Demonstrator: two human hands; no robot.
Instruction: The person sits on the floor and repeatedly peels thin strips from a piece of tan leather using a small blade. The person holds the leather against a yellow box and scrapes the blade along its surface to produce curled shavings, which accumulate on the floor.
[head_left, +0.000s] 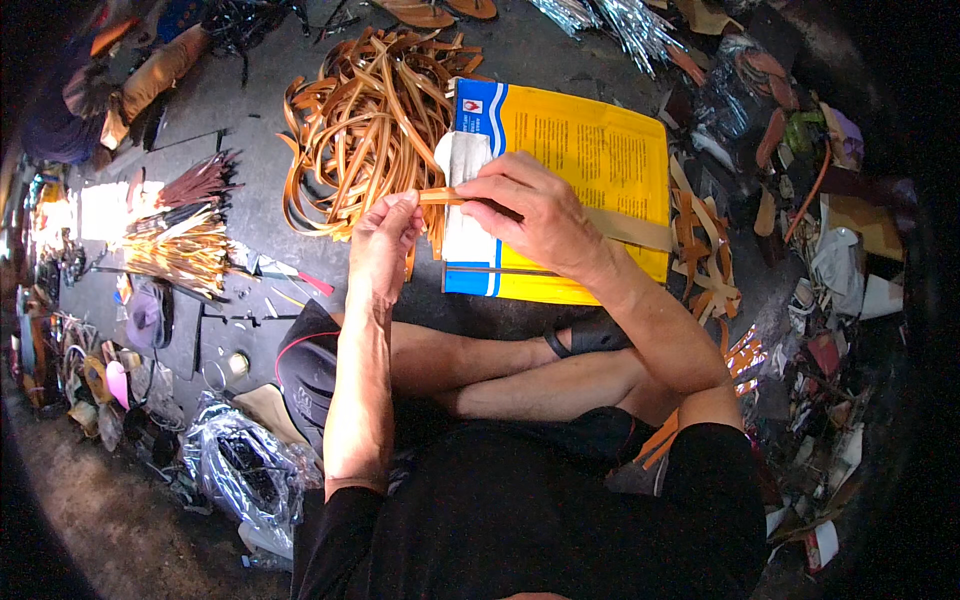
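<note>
Between my two hands a short stretch of tan leather strap (pixel 438 197) is held taut. My left hand (pixel 385 235) pinches its left end between thumb and fingers. At the other end, my right hand (pixel 535 210) grips the strap with thumb and fingertips, the rest of that hand over a yellow and blue printed sheet (pixel 590 140). A big tangled heap of tan straps (pixel 365 130) lies on the floor just beyond my left hand. On the sheet's left part rests a white pad or cloth (pixel 467 230), partly under my right hand.
Bundles of brown and tan strips (pixel 180 245) lie at the left, near another person's arm (pixel 165 75). Clear plastic wrapping (pixel 245 465) sits at the lower left. Loose strips (pixel 705 250) and mixed scraps (pixel 835 270) spread along the right. Sandals (pixel 420 12) stand at the far edge.
</note>
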